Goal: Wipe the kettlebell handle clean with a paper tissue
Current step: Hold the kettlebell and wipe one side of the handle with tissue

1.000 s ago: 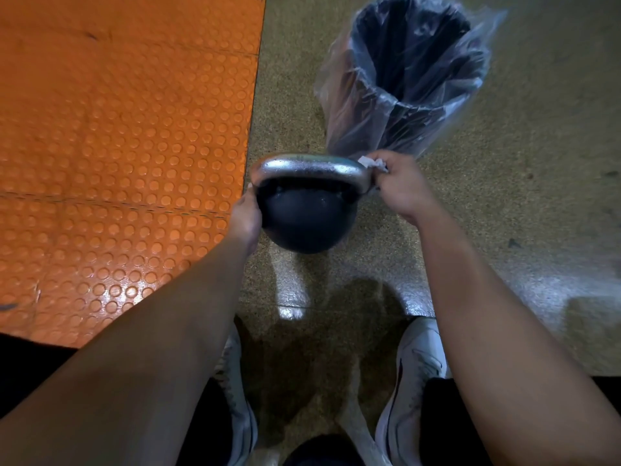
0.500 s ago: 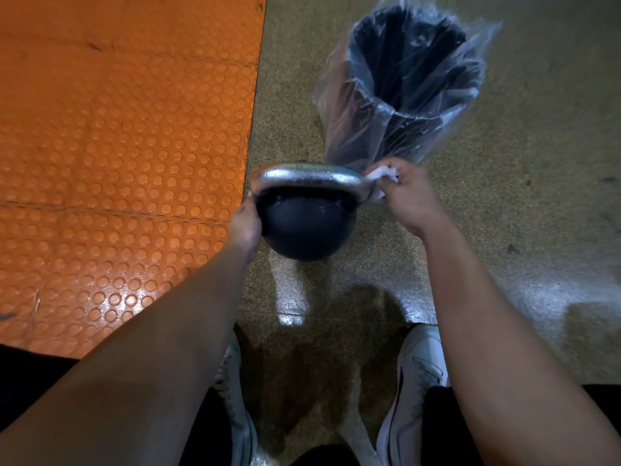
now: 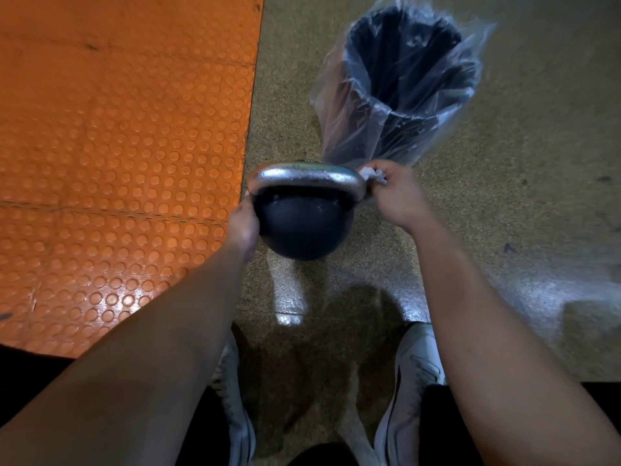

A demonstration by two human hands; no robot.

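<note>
Orange studded mat far left. Left hand grips kettlebell by its left side, fingers hidden behind. Kettlebell centre, above speckled floor. Right hand pinches paper tissue against silver handle, right end. Lined bin far right.

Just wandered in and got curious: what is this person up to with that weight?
A person is cleaning a kettlebell. The left hand steadies its dark ball, while the right hand pinches a white paper tissue against the right end of the shiny handle. Droplets show along the handle's top. A bin lined with a clear bag stands just beyond.
</note>
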